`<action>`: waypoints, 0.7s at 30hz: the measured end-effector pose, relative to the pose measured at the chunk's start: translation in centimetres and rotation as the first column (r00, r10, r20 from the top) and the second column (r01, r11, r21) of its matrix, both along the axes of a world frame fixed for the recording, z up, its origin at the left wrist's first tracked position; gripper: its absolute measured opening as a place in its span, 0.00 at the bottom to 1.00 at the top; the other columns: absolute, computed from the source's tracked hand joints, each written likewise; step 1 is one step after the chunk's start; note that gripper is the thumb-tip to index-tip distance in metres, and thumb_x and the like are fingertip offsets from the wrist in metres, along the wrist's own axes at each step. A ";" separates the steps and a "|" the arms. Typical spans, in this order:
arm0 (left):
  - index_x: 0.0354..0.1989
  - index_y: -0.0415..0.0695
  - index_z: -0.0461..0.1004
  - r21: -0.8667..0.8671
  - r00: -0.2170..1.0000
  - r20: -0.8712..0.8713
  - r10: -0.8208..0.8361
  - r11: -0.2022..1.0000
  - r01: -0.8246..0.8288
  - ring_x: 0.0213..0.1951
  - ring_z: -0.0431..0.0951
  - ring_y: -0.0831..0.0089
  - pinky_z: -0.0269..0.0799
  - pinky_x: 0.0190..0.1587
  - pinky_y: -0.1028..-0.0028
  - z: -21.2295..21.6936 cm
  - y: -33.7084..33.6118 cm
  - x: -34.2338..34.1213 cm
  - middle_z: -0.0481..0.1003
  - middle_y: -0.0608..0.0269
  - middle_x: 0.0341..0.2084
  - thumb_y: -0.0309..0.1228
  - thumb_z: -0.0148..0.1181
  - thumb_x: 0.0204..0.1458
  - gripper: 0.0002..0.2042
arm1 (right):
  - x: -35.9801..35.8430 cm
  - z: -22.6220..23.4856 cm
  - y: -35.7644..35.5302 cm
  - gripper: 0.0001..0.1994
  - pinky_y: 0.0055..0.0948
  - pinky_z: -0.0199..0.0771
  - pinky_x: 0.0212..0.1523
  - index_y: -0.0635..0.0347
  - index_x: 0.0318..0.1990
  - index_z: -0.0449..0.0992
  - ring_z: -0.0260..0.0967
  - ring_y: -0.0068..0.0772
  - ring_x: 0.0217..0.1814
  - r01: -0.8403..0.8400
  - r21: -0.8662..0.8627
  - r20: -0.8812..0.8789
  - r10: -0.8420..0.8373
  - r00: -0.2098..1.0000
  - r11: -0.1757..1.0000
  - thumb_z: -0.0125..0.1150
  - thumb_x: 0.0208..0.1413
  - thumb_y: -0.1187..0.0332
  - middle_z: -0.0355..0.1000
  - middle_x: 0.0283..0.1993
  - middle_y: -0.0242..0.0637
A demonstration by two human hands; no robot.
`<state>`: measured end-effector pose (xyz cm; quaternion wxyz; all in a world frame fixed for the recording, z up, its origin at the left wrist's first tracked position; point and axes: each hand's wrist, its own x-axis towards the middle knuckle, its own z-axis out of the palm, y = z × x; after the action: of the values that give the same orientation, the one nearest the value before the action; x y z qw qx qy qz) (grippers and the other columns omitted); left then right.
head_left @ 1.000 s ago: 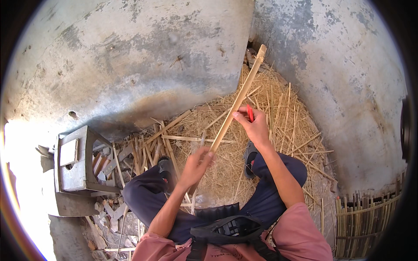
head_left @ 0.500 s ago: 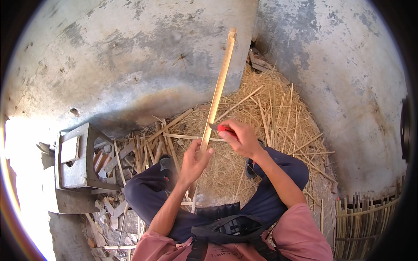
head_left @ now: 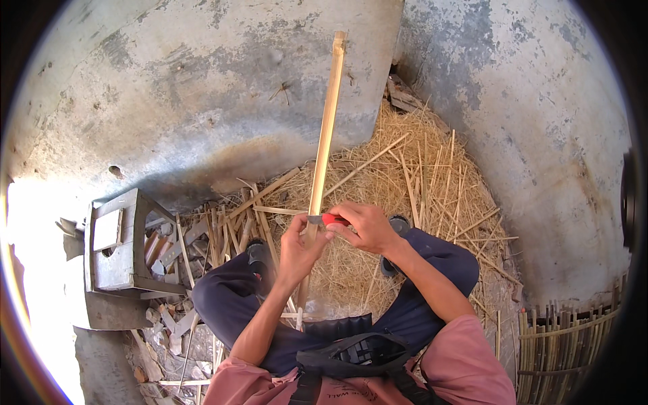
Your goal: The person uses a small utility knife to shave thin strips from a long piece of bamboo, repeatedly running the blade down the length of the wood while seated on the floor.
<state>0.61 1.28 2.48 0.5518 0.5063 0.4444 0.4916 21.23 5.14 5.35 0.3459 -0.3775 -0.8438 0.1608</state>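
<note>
Upright, long pale bamboo strip (head_left: 326, 128)

Ground (head_left: 202, 121): worn grey concrete, stained and patchy. Ahead of the right hand (head_left: 364, 226), and spreading to its right, a heap of straw-coloured shavings (head_left: 412, 182) with loose thin splints lying across it. Left of the left hand (head_left: 300, 246), split sticks and wood offcuts (head_left: 202, 233) scattered flat. Further left, a small grey wooden stool (head_left: 118, 250) stands on the concrete. Far right of the hands, a woven bamboo panel (head_left: 567, 344).
</note>
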 end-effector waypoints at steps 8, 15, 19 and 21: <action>0.52 0.39 0.70 0.039 0.999 -0.008 0.038 0.999 -0.038 0.22 0.68 0.92 0.60 0.20 0.84 -0.5 0.2 0.3 0.75 0.72 0.33 0.27 0.71 0.61 0.16 | -0.4 0.0 -0.2 0.14 0.39 0.78 0.34 0.57 0.48 0.80 0.80 0.44 0.35 0.030 0.019 0.006 -0.030 1.000 0.999 0.67 0.64 0.57 0.79 0.38 0.38; 0.51 0.40 0.71 0.043 0.999 -0.002 0.044 0.998 -0.044 0.22 0.68 0.92 0.60 0.20 0.85 -0.6 0.2 0.4 0.75 0.72 0.32 0.28 0.71 0.61 0.16 | -0.4 -0.2 -0.3 0.15 0.38 0.77 0.32 0.56 0.49 0.80 0.80 0.42 0.33 0.042 0.049 0.031 -0.043 0.999 0.998 0.67 0.64 0.56 0.78 0.36 0.36; 0.51 0.40 0.71 0.065 0.998 -0.026 0.063 0.996 -0.061 0.22 0.69 0.92 0.60 0.21 0.85 -0.8 0.2 0.3 0.76 0.72 0.33 0.29 0.72 0.61 0.16 | -0.6 0.0 -0.5 0.16 0.38 0.77 0.31 0.55 0.49 0.81 0.80 0.41 0.32 0.062 0.064 0.035 -0.064 0.997 0.996 0.68 0.63 0.54 0.78 0.36 0.36; 0.50 0.40 0.71 0.083 0.997 -0.026 0.073 0.994 -0.070 0.23 0.69 0.92 0.61 0.21 0.85 -1.0 0.3 0.3 0.76 0.72 0.33 0.29 0.72 0.61 0.16 | -0.7 0.0 -0.7 0.17 0.37 0.77 0.30 0.55 0.48 0.82 0.79 0.42 0.31 0.083 0.060 0.034 -0.085 0.996 0.995 0.69 0.62 0.52 0.78 0.36 0.35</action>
<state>0.90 1.57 1.45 0.5062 0.5192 0.4497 0.5214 20.54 4.46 5.36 0.3479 -0.4054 -0.8375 0.1146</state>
